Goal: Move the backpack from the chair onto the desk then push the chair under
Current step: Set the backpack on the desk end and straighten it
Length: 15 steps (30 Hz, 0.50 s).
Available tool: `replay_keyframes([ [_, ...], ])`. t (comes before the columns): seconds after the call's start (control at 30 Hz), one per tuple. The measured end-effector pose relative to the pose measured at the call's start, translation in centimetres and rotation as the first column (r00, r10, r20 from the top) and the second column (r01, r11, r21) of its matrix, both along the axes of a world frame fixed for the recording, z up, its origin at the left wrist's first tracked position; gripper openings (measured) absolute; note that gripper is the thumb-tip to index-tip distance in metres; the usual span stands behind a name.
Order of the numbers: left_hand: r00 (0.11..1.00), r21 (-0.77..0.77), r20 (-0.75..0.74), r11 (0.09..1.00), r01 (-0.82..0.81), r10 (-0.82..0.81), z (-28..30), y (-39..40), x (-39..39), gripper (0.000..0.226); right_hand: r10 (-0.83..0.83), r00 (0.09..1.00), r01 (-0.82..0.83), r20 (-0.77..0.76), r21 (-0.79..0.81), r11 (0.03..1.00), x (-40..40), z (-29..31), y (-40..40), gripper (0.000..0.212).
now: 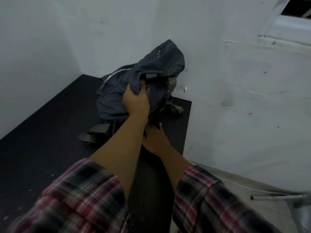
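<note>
The backpack [134,84] is already set on the tabletop [42,132], against the wall. Its upper fabric is bunched in the left hand [136,101]'s closed grip; just below that grip, the right hand [154,138] is pressed at the base, closure unclear. Release should be gentle, so nothing topples.

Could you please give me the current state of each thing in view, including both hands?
backpack: resting on the desk in the far corner, slumped against the wall, main zip looks closed.
left hand: gripping the backpack's top fabric.
right hand: at the backpack's base, fingers hidden under the left forearm.
desk: dark top, carrying the backpack.
strap: lying loose on the desk.
</note>
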<state>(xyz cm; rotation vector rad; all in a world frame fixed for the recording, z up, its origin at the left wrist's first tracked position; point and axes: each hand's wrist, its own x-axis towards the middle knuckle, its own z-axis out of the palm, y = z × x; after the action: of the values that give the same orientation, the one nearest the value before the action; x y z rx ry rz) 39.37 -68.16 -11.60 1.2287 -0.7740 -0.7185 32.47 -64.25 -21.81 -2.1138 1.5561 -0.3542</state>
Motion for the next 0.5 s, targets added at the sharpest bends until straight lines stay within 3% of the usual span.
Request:
replay_keyframes([
  [0.1, 0.945, 0.018, 0.317, 0.997, 0.078, -0.08, -1.9, 1.0, -1.1, 0.016, -0.276, 0.96, 0.275, 0.039, -0.288, 0.917, -1.3, -0.4, 3.1, 0.032],
  [0.17, 0.824, 0.076, 0.55, 0.991, 0.112, -0.136, -3.2, 2.3, -2.0, 0.02, -0.517, 0.815, 0.577, 0.26, -0.285, 0.766, -3.2, -1.2, 5.2, 0.027],
  [0.23, 0.591, 0.087, 0.789, 0.983, 0.164, -0.169, -5.5, 3.7, -2.4, 0.026, -0.657, 0.536, 0.818, 0.529, -0.133, 0.56, -5.0, -1.3, 6.2, 0.028],
  [0.27, 0.411, 0.123, 0.891, 0.974, 0.189, -0.192, -6.5, 4.5, -2.4, 0.032, -0.676, 0.409, 0.88, 0.614, -0.068, 0.47, -5.7, -1.0, 6.1, 0.032],
  [0.3, 0.231, 0.191, 0.943, 0.957, 0.217, -0.24, -7.6, 5.2, -2.2, 0.042, -0.666, 0.344, 0.912, 0.662, -0.065, 0.406, -6.3, -0.5, 5.9, 0.035],
  [0.37, -0.033, 0.27, 0.962, 0.916, 0.296, -0.272, -9.0, 6.4, -0.9, 0.062, -0.615, 0.394, 0.909, 0.684, -0.193, 0.368, -6.7, 0.7, 5.4, 0.04],
  [0.4, -0.099, 0.246, 0.969, 0.905, 0.346, -0.225, -9.2, 7.0, 0.1, 0.067, -0.579, 0.47, 0.877, 0.666, -0.279, 0.391, -6.4, 1.5, 5.2, 0.044],
  [0.47, -0.104, 0.118, 0.991, 0.923, 0.366, -0.086, -9.1, 8.0, 2.7, 0.07, -0.487, 0.667, 0.742, 0.563, -0.447, 0.499, -5.2, 2.8, 4.7, 0.054],
  [0.5, -0.067, 0.061, 0.997, 0.954, 0.292, -0.043, -8.7, 8.5, 3.9, 0.072, -0.427, 0.772, 0.634, 0.47, -0.525, 0.568, -4.4, 3.2, 4.5, 0.059],
])
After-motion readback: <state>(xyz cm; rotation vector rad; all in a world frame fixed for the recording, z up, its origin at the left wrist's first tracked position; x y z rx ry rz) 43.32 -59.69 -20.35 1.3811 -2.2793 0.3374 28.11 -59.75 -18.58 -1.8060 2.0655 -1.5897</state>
